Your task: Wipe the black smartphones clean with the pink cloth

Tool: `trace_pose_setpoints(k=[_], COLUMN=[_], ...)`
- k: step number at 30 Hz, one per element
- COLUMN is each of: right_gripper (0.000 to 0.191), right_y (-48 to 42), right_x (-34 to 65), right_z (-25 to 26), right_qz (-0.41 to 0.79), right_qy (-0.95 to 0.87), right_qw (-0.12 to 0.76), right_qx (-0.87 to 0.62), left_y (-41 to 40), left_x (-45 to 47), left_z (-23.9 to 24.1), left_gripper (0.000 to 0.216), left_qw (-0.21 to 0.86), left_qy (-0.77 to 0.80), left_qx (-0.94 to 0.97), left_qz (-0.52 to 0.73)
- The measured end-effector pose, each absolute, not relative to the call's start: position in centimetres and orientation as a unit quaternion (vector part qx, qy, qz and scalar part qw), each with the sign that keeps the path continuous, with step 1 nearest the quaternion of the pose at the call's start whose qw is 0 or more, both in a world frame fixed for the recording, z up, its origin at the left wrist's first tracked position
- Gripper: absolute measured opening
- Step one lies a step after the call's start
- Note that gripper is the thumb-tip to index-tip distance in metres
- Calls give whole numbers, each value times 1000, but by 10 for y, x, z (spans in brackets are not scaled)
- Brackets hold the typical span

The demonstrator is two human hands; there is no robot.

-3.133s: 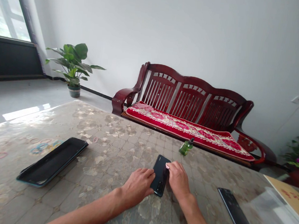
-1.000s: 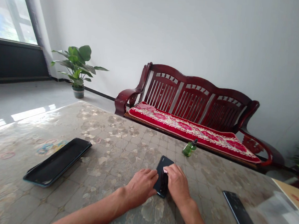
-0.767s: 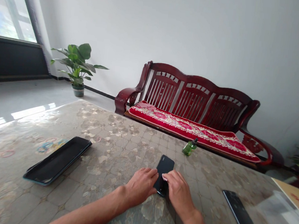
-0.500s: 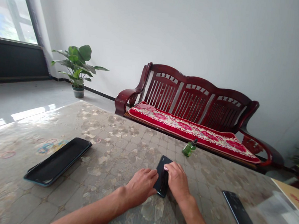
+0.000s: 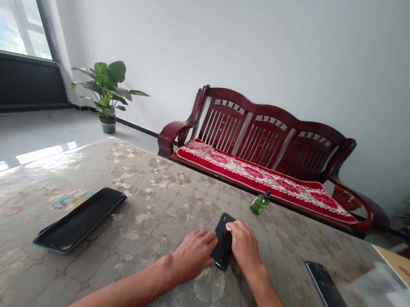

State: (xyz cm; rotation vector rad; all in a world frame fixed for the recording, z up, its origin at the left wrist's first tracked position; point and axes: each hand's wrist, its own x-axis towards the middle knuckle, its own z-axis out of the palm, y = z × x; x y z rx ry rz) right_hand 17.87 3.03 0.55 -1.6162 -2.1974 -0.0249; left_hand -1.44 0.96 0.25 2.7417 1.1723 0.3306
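A dark phone lies back-up on the patterned table, its camera block near me. My left hand rests on the table with curled fingers pressed against the phone's left edge. My right hand lies over the phone's right side, fingers together, the fingertips pinching something small and pale that I cannot make out against the phone's back.
A larger dark phone or tablet lies to the left, beside several coloured rubber bands. Another dark slab lies at the right. A small green bottle stands near the far edge. Beyond are a red wooden bench and a potted plant.
My right hand has slid back and forth along the phone's back, drawn toward me 0.8 s ago and pushed away again since. My left hand has stayed at the phone's left edge.
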Motion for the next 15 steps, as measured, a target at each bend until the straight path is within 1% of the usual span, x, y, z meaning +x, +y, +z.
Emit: trace_pose_setpoints(k=[3, 9, 15], right_gripper=[31, 33, 32], right_y=[27, 10, 32], right_x=[177, 182, 177], right_z=[5, 6, 11], right_qz=[-2, 47, 9], right_qy=[-783, -807, -782], right_qw=[211, 211, 205], right_qx=[-586, -550, -588], left_y=[9, 8, 10], left_x=[-15, -15, -15], left_z=[6, 9, 3], left_gripper=[32, 30, 32], left_qw=[72, 76, 71], left_qy=[388, 392, 388], left_qx=[912, 910, 912], left_qz=[109, 110, 111])
